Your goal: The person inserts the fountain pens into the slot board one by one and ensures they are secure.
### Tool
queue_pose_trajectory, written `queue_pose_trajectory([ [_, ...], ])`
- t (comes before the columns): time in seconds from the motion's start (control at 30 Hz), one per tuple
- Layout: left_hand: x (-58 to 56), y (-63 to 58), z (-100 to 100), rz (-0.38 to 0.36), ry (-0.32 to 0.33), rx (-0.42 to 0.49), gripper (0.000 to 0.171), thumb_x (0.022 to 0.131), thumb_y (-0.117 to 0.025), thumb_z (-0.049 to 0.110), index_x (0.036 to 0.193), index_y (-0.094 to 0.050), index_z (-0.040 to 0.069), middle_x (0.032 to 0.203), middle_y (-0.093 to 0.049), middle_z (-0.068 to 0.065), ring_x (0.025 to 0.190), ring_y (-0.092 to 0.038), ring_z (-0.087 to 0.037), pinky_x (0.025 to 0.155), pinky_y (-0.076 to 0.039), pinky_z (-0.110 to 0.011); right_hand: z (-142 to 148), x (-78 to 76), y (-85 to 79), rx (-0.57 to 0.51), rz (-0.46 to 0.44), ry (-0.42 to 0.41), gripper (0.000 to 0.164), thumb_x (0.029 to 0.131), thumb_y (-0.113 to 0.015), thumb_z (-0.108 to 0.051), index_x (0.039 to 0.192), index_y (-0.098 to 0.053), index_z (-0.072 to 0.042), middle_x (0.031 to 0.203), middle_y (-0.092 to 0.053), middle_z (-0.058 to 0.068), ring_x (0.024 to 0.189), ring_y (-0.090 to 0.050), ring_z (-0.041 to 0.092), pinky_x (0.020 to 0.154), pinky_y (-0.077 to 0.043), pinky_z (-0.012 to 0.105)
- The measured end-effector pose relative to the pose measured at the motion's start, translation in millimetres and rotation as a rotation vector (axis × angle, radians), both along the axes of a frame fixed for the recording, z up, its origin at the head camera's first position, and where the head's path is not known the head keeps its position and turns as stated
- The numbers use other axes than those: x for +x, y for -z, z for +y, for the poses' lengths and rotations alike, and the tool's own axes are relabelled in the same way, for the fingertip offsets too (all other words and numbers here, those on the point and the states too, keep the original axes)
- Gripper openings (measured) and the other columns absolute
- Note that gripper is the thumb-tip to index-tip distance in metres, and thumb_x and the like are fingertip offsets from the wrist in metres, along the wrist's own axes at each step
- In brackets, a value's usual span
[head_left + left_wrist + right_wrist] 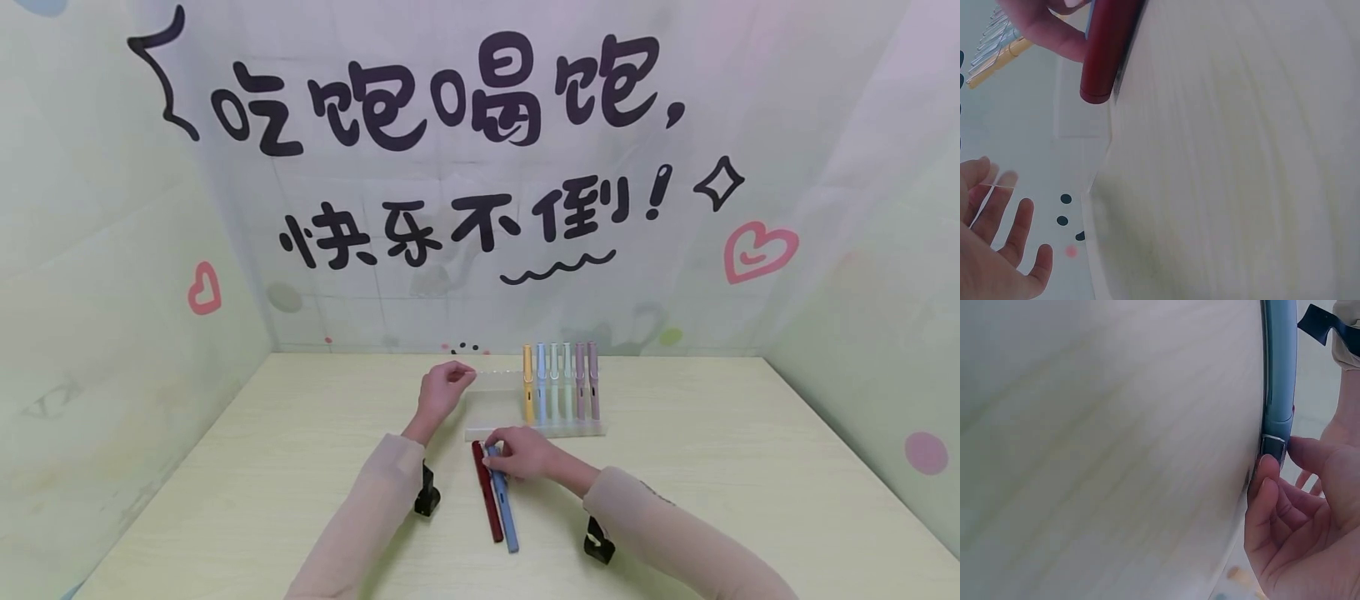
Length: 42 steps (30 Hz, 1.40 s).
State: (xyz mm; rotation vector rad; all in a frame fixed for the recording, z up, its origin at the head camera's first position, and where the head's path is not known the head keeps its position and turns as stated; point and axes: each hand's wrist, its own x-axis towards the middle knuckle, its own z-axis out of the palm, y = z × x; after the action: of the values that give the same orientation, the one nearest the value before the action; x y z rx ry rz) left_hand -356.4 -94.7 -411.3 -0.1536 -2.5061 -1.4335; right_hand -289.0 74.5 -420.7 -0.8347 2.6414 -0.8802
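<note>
My left hand [442,393] pinches the upper left edge of a clear plastic pen stand [495,402]. In the left wrist view its thumb and index finger meet at the thin clear edge, the other fingers spread. In front of the stand, my right hand [522,455] grips the capped end of a blue pen [505,512]; in the right wrist view thumb and fingers close around the blue pen [1280,381] near its clip. A dark red pen [489,504] lies on the table just left of the blue one, nearly parallel.
Upright at the stand's right side are a yellow pen [528,392], a light blue pen [542,392], two pale green pens [555,392] and two purple pens [581,392]. Printed cloth walls [487,308] enclose the light wooden table [697,475]. Black mounts [427,493] hang at both wrists.
</note>
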Motion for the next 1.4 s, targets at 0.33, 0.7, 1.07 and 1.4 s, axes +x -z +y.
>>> queue_pose_trajectory([
  [0.33, 0.0, 0.1, 1, 0.002, -0.003, 0.008, 0.016, 0.085, -0.060, 0.021, 0.092, -0.066, 0.007, 0.088, -0.064, -0.004, 0.084, -0.059, -0.019, 0.072, -0.046, -0.035, 4, -2.3, 1.6, -0.013, 0.010, 0.010, 0.014, 0.083, -0.061, -0.017, 0.091, -0.057, -0.006, 0.053, -0.050, -0.005, 0.042, -0.045, 0.007, 0.042, -0.038, 0.022],
  [0.7, 0.3, -0.3, 2, -0.004, -0.007, 0.011, 0.016, 0.084, -0.060, 0.020, 0.092, -0.065, 0.007, 0.087, -0.064, -0.004, 0.084, -0.059, -0.019, 0.073, -0.046, -0.034, 5, 0.2, 0.2, 0.140, 0.147, 0.043, 0.024, 0.076, -0.067, -0.029, 0.082, -0.052, -0.011, 0.055, -0.044, -0.004, 0.047, -0.039, 0.007, 0.043, -0.033, 0.022],
  [1.07, 0.1, -0.2, 1, 0.005, -0.008, 0.008, 0.016, 0.084, -0.061, 0.021, 0.091, -0.066, 0.007, 0.087, -0.064, -0.004, 0.084, -0.059, -0.019, 0.073, -0.047, -0.034, 8, 2.2, -7.0, 0.077, 0.087, 0.016, 0.014, 0.075, -0.064, -0.013, 0.084, -0.056, -0.006, 0.051, -0.049, -0.006, 0.042, -0.043, 0.005, 0.040, -0.036, 0.021],
  [1.4, 1.4, -2.1, 1, 0.018, -0.004, -0.001, 0.016, 0.084, -0.061, 0.020, 0.091, -0.066, 0.007, 0.086, -0.064, -0.005, 0.082, -0.059, -0.019, 0.072, -0.047, -0.034, 13, 0.8, -16.0, 0.078, 0.094, -0.004, 0.009, 0.072, -0.066, -0.010, 0.078, -0.062, -0.006, 0.060, -0.051, -0.005, 0.051, -0.047, 0.007, 0.047, -0.040, 0.022],
])
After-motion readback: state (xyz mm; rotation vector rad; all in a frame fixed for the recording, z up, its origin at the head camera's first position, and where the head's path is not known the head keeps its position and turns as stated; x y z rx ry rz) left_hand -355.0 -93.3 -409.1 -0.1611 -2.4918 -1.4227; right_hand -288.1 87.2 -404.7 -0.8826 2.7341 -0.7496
